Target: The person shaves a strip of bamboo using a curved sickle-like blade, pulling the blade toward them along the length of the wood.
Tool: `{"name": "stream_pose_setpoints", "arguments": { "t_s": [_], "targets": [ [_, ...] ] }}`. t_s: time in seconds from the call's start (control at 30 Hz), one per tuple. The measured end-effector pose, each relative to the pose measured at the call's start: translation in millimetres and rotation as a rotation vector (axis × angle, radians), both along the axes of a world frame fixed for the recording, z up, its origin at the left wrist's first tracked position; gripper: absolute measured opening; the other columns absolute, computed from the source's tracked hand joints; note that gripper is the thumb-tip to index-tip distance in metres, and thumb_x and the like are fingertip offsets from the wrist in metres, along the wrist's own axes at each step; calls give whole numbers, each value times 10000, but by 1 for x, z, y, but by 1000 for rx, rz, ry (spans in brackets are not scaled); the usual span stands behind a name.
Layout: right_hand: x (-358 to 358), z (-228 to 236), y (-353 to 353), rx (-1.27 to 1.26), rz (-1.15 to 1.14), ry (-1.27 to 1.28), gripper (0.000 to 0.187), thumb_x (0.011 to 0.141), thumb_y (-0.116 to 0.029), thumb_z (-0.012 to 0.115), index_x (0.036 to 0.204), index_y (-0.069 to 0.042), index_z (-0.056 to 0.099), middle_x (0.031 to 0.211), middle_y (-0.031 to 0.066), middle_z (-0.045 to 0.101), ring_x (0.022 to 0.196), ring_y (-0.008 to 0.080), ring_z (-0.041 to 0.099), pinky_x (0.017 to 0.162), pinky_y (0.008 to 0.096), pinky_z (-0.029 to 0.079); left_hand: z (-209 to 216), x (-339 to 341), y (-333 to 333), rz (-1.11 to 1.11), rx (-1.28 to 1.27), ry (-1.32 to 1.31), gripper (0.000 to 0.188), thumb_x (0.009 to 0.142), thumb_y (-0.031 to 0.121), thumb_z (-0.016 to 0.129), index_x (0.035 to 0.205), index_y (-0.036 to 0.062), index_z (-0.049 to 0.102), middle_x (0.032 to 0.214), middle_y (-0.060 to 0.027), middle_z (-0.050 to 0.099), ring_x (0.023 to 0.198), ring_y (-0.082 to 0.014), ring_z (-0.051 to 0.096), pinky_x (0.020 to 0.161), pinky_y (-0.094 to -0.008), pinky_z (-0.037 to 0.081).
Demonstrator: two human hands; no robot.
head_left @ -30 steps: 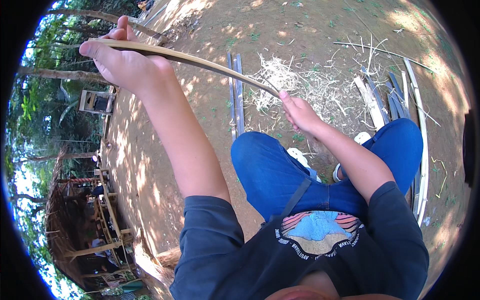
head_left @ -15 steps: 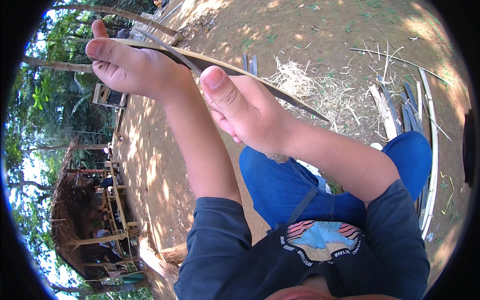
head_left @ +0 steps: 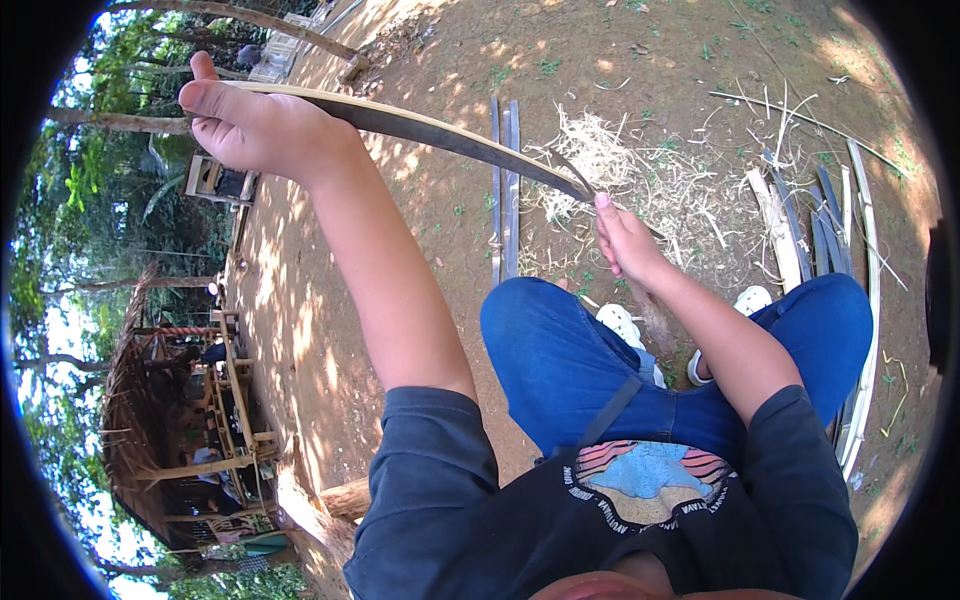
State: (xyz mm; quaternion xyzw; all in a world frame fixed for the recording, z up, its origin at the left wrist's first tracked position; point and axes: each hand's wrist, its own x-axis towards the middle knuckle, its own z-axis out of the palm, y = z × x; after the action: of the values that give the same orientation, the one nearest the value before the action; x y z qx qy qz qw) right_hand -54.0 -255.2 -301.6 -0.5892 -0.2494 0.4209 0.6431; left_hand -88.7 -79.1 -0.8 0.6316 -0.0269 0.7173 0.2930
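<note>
My left hand, stretched out to the upper left, is closed round one end of a long bamboo strip. The strip slopes down to the right, one face dark and its upper edge pale. At its lower part is my right hand, closed on a knife whose handle is mostly hidden in the fingers. The thin knife blade points up and left and lies against or just over the strip; whether it cuts in, I cannot tell.
Pale shavings lie heaped on the earth ahead. Two dark strips lie beside them. More strips lie by my right knee, with a long pale one. My white shoes are below. A thatched hut stands left.
My right hand has moved away from my left wrist, down and right along the strip, taking the knife with it. The left hand has hardly moved and still grips the strip.
</note>
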Motion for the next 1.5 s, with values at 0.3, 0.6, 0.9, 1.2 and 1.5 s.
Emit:
{"name": "stream_pose_setpoints", "arguments": {
  "t_s": [0.3,0.6,0.9,1.2,1.5],
  "targets": [
    [-12,180,20,642,123,-169,679,908,-766,164,694,-144,335,531,-25,380,447,61,399,424,210,373,0,8,-7,43,33,-3,622,987,552,454,1158,-44,494,1188,-104,577,1033,-156,527,917,-303,412],
    [-30,197,37,788,120,-176,701,891,-783,165,698,-135,352,532,-22,373,454,56,403,419,222,370,2,10,-16,1,1,-17,608,1001,519,452,1178,-58,516,1071,-112,561,989,-162,533,887,-293,421],
    [-14,98,16,336,108,-41,683,905,-772,175,666,-147,312,533,-19,392,427,72,408,399,214,376,0,6,-9,58,67,3,623,1010,531,412,1191,-60,489,1109,-83,558,985,-152,523,922,-293,389],
    [5,65,-7,189,-30,-62,662,940,-727,155,635,-157,294,506,-29,373,407,75,382,412,218,389,-2,6,-10,-10,65,71,720,966,634,387,1217,-40,361,1321,-121,535,1199,-197,450,1051,-371,332],
    [-22,161,27,645,17,-270,709,893,-782,150,628,-150,331,506,-21,368,410,69,404,408,228,390,5,21,-19,-2,34,29,615,1011,520,412,1195,-58,515,1111,-128,554,966,-181,536,882,-316,428]
  ]
}}
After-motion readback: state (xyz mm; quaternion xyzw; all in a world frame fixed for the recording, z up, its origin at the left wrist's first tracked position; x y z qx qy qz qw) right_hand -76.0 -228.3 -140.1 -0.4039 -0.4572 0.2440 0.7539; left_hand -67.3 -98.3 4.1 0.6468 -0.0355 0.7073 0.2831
